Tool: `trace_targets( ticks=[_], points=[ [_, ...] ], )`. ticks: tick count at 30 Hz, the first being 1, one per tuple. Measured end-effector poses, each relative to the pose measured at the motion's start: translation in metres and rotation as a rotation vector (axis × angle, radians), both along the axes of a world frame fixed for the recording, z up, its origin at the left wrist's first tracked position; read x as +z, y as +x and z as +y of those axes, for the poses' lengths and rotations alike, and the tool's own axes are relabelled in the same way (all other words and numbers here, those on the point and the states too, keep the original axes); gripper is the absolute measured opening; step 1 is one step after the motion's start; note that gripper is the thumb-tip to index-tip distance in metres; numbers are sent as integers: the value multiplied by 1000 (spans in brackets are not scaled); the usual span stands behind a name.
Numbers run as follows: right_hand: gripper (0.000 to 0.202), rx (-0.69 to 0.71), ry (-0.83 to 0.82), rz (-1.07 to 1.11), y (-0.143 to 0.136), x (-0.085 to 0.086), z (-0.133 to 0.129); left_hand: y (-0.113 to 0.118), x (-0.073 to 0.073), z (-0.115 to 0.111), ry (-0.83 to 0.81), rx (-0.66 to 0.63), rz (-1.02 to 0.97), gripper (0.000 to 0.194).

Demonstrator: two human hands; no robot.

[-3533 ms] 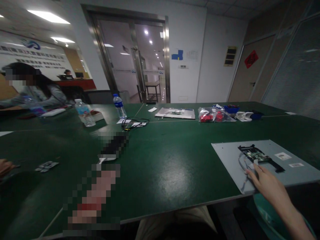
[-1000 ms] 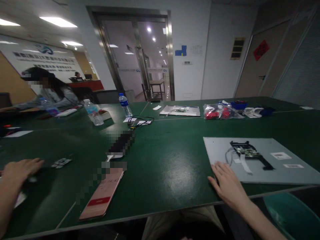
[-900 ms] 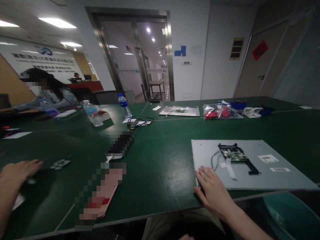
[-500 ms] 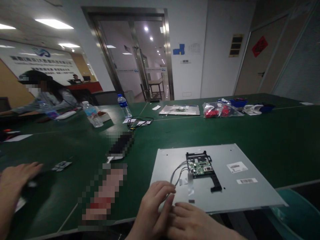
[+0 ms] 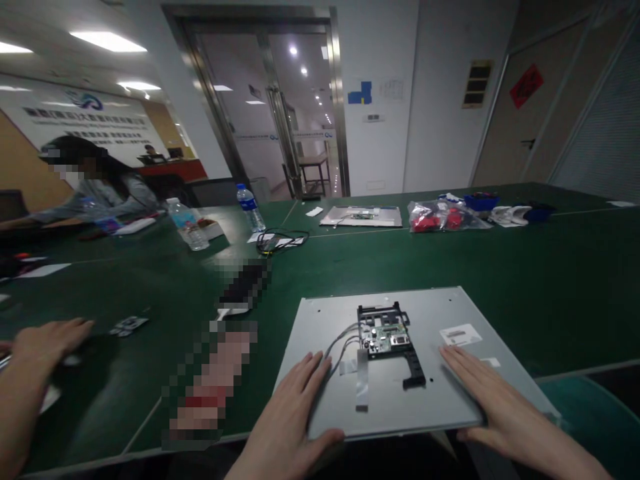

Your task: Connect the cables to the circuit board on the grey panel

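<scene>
A flat silver-grey display panel lies back side up at the table's front edge. On it sit a black plastic bracket, a green circuit board, grey cables and a silver ribbon strip. My left hand rests on the panel's left front part, fingers stretched out beside the cables and thumb at the front edge. Flat on the right front part lies my right hand, fingers extended and partly covering a white label. Its thumb is by the front edge. Both hands are open.
At the left, another person's hand is over the table near a small part. Two pixelated items lie left of the panel. Farther back are bottles, a black cable coil, another panel and a bag of red items.
My hands were together at the panel's front edge; now they are apart on either side, with fingers spread over it. The panel has shifted slightly left.
</scene>
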State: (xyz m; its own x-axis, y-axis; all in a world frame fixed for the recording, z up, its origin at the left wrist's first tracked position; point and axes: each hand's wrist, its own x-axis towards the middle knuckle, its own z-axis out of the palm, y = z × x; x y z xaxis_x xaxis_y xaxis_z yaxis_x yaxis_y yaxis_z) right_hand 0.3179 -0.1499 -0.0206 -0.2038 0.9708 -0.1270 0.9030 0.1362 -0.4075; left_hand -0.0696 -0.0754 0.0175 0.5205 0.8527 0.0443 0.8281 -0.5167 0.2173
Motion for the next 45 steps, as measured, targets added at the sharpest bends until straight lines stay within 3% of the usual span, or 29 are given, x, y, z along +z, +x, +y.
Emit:
trace_targets(
  ticks=[7,14,20,29,32,36,40,45],
  points=[
    [98,66,42,50,-10,-4,30,-17,-1,10,33,13,28,110],
    [106,142,38,66,-16,3,54,-23,0,29,92,8,37,103],
    [105,166,41,31,-13,8,54,-19,-3,30,132,-10,52,96],
    [95,132,120,-9,-31,-1,48,-16,1,18,239,-103,28,90],
    [98,140,97,-12,-29,6,52,-6,2,13,262,-161,21,78],
    [84,180,89,12,-31,34,62,12,9,16,282,-210,-23,57],
    [66,255,259,89,-64,56,76,27,22,33,300,-215,-135,22],
    [41,431,424,142,-126,43,93,32,15,50,450,-201,-203,25]
  ],
)
